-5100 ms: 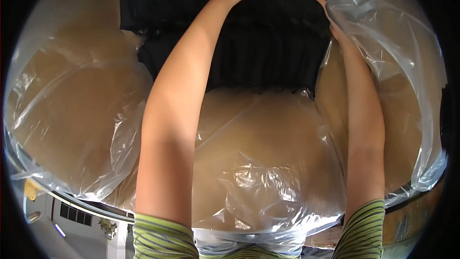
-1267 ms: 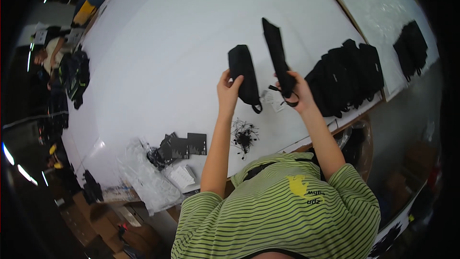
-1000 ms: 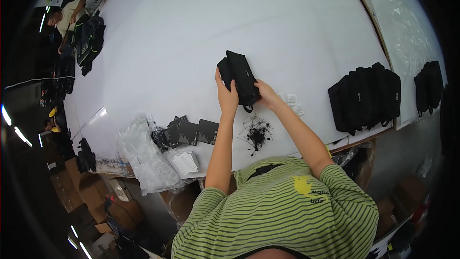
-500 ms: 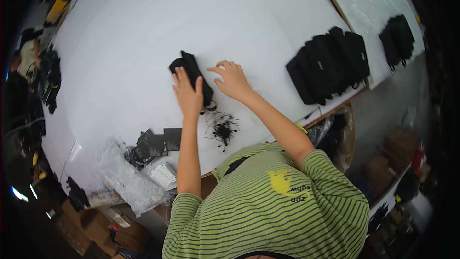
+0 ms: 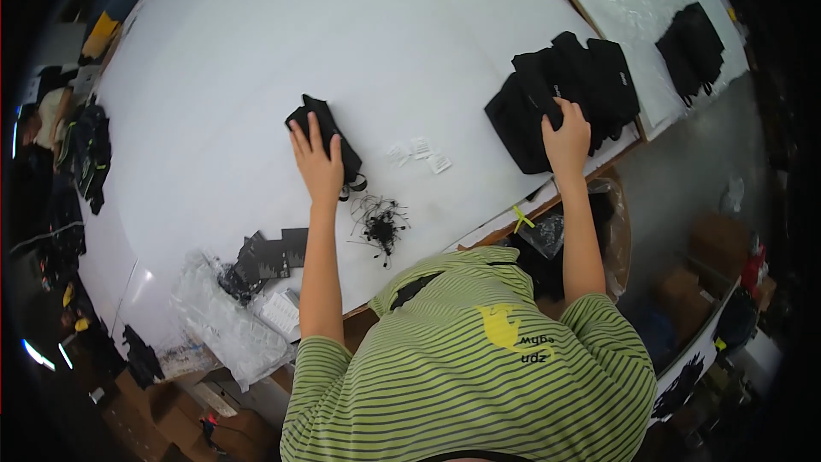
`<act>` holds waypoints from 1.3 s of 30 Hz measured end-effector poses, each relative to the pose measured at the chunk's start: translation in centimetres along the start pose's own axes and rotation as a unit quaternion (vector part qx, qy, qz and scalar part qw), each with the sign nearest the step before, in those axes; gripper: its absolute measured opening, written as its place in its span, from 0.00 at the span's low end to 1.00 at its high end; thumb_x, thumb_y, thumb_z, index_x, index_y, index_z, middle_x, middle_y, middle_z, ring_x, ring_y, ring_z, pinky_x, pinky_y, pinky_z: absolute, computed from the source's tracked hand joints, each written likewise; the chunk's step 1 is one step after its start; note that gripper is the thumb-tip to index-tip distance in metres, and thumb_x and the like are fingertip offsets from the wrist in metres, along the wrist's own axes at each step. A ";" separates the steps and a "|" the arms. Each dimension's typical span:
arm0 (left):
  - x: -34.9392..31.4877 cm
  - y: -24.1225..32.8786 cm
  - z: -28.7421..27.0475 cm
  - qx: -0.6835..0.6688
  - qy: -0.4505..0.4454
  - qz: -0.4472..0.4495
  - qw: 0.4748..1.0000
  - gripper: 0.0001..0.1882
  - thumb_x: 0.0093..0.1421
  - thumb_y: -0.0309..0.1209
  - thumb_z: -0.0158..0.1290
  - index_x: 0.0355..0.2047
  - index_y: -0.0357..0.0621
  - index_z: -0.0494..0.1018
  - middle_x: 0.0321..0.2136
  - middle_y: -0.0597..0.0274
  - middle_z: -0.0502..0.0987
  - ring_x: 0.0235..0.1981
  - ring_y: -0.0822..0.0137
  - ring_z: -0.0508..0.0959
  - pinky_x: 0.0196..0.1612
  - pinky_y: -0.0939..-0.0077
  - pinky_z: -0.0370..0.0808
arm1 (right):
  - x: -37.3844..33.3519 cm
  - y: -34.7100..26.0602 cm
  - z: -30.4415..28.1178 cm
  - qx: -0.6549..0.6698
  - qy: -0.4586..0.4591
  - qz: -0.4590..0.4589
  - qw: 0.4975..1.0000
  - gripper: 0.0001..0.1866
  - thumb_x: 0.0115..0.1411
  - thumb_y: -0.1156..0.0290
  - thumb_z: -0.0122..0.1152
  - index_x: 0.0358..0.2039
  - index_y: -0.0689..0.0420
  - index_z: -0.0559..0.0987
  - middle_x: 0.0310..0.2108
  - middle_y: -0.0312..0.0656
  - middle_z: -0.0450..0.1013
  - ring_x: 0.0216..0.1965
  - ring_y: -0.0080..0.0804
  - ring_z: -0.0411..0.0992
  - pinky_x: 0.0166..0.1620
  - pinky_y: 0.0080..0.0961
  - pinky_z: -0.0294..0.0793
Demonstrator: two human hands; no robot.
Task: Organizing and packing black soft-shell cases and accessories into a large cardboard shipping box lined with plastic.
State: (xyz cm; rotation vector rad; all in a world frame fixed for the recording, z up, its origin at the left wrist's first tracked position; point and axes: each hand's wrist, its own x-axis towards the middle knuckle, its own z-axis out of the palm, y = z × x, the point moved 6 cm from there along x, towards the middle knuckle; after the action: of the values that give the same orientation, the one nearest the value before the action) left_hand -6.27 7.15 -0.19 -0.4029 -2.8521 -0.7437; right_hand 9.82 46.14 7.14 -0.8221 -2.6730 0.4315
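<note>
Nearest the person, a tangle of black strings (image 5: 378, 224) lies on the white table (image 5: 214, 60), with small white tags (image 5: 419, 152) just beyond it. The left hand (image 5: 318, 162) rests flat, fingers spread, on a folded black pouch (image 5: 323, 142) whose long axis runs from near right to far left; it presses down on the pouch and does not grip it. Well to the right, the right hand (image 5: 566, 137) lies on the near edge of the row of black pouches (image 5: 564, 90), fingers curled over one; whether it grips is unclear. Half a second ago both hands were together at the single pouch; now the right has crossed to the row.
</note>
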 end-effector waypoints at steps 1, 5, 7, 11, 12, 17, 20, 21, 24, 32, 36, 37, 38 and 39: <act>0.0 0.1 0.0 0.031 -0.002 0.013 0.999 0.30 0.61 0.42 0.45 0.63 0.55 0.54 0.65 0.51 0.44 0.64 0.45 0.47 0.62 0.52 0.49 | 0.0 -1.9 0.3 0.016 -0.007 -0.011 1.000 0.18 0.50 0.70 0.61 0.43 0.57 0.74 0.35 0.44 0.70 0.38 0.43 0.70 0.45 0.35 0.67; 0.5 1.2 0.4 0.023 -0.009 0.040 0.999 0.30 0.62 0.38 0.43 0.62 0.42 0.52 0.65 0.56 0.48 0.65 0.50 0.48 0.62 0.53 0.47 | 0.2 -10.4 2.6 0.258 0.050 -0.036 0.964 0.17 0.51 0.73 0.58 0.43 0.60 0.73 0.34 0.46 0.69 0.36 0.46 0.72 0.37 0.34 0.71; 0.6 1.7 0.7 0.023 -0.029 0.032 0.999 0.29 0.63 0.38 0.41 0.63 0.44 0.51 0.65 0.59 0.49 0.65 0.53 0.48 0.63 0.53 0.46 | -0.8 -15.3 7.6 0.319 -0.001 -0.052 0.946 0.20 0.51 0.72 0.55 0.47 0.58 0.72 0.35 0.47 0.68 0.36 0.47 0.70 0.39 0.36 0.70; 0.6 1.6 0.9 -0.026 -0.044 -0.012 0.999 0.28 0.65 0.41 0.37 0.64 0.49 0.50 0.64 0.58 0.50 0.65 0.54 0.48 0.63 0.51 0.44 | -4.1 -23.7 16.8 0.277 -0.180 -0.094 0.939 0.27 0.51 0.70 0.53 0.54 0.56 0.65 0.41 0.49 0.65 0.43 0.47 0.67 0.43 0.40 0.71; 0.5 1.8 0.9 -0.019 -0.048 -0.010 0.999 0.28 0.65 0.42 0.38 0.64 0.52 0.51 0.64 0.57 0.50 0.65 0.52 0.48 0.63 0.51 0.44 | -5.0 -24.2 18.8 0.263 -0.223 -0.090 0.934 0.29 0.52 0.67 0.53 0.57 0.56 0.63 0.44 0.50 0.65 0.45 0.48 0.66 0.46 0.40 0.69; 0.3 0.8 0.1 0.022 -0.055 -0.025 0.998 0.28 0.63 0.48 0.40 0.63 0.60 0.54 0.64 0.54 0.49 0.64 0.46 0.47 0.63 0.50 0.44 | -7.4 -23.2 23.2 0.327 -0.342 -0.083 0.877 0.34 0.59 0.55 0.47 0.63 0.54 0.54 0.53 0.53 0.61 0.53 0.50 0.61 0.56 0.40 0.61; 0.7 1.8 -0.2 0.007 -0.041 -0.013 0.999 0.28 0.62 0.50 0.42 0.62 0.62 0.56 0.65 0.54 0.47 0.64 0.45 0.47 0.63 0.49 0.44 | -8.0 -22.5 24.2 0.425 -0.348 -0.080 0.832 0.33 0.63 0.51 0.41 0.64 0.53 0.52 0.57 0.55 0.59 0.56 0.50 0.60 0.59 0.38 0.57; 0.7 2.2 -0.1 -0.012 -0.029 -0.025 0.999 0.28 0.62 0.50 0.42 0.62 0.62 0.57 0.65 0.54 0.47 0.64 0.45 0.47 0.62 0.48 0.44 | -8.1 -22.3 24.6 0.450 -0.353 -0.060 0.818 0.31 0.64 0.53 0.40 0.64 0.54 0.53 0.56 0.55 0.60 0.56 0.50 0.60 0.58 0.38 0.57; 0.9 2.3 -0.3 -0.021 -0.014 -0.024 0.999 0.27 0.62 0.48 0.43 0.61 0.62 0.57 0.65 0.57 0.46 0.64 0.44 0.47 0.62 0.46 0.44 | -8.1 -23.3 24.3 0.495 -0.348 -0.037 0.795 0.29 0.64 0.56 0.39 0.63 0.54 0.55 0.56 0.56 0.61 0.56 0.50 0.60 0.58 0.38 0.58; 0.6 1.7 1.2 0.079 -0.063 0.012 0.995 0.22 0.66 0.40 0.36 0.60 0.60 0.60 0.65 0.70 0.47 0.65 0.43 0.44 0.57 0.30 0.45 | -6.6 -22.4 22.5 0.261 -0.384 -0.073 0.883 0.32 0.56 0.55 0.52 0.61 0.50 0.61 0.57 0.53 0.60 0.57 0.54 0.59 0.58 0.44 0.58; 0.3 0.3 0.3 0.105 -0.049 -0.004 0.993 0.21 0.65 0.42 0.40 0.58 0.61 0.63 0.65 0.70 0.48 0.65 0.44 0.45 0.56 0.29 0.47 | -2.2 -17.2 10.6 0.186 -0.062 -0.074 0.978 0.26 0.46 0.65 0.65 0.48 0.55 0.71 0.44 0.49 0.67 0.46 0.48 0.65 0.48 0.39 0.65; 0.5 0.6 0.5 0.108 -0.047 0.002 0.993 0.22 0.64 0.42 0.41 0.58 0.62 0.63 0.65 0.69 0.48 0.65 0.44 0.45 0.56 0.29 0.47 | -1.7 -13.5 9.8 0.161 0.004 -0.020 0.987 0.25 0.45 0.67 0.65 0.45 0.54 0.70 0.43 0.48 0.65 0.46 0.47 0.64 0.47 0.40 0.63; 0.6 0.8 0.8 0.105 -0.051 0.005 0.993 0.22 0.64 0.42 0.41 0.58 0.62 0.63 0.65 0.69 0.48 0.65 0.44 0.45 0.56 0.29 0.47 | -1.4 -9.8 9.0 0.133 0.071 0.034 0.988 0.23 0.45 0.68 0.65 0.43 0.53 0.70 0.42 0.46 0.64 0.46 0.46 0.62 0.47 0.40 0.62; 0.7 0.6 0.8 0.102 -0.047 0.005 0.994 0.22 0.64 0.42 0.42 0.58 0.63 0.63 0.65 0.69 0.48 0.65 0.44 0.45 0.56 0.29 0.47 | -1.8 -7.6 8.5 0.091 0.058 0.077 0.991 0.24 0.46 0.65 0.65 0.43 0.55 0.68 0.42 0.47 0.64 0.47 0.47 0.62 0.48 0.40 0.63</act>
State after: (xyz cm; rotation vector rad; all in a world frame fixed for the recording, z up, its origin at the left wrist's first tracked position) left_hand -6.79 8.17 -0.45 -0.4330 -2.9731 -0.4352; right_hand 4.34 37.47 1.92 -0.9702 -2.4311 0.6348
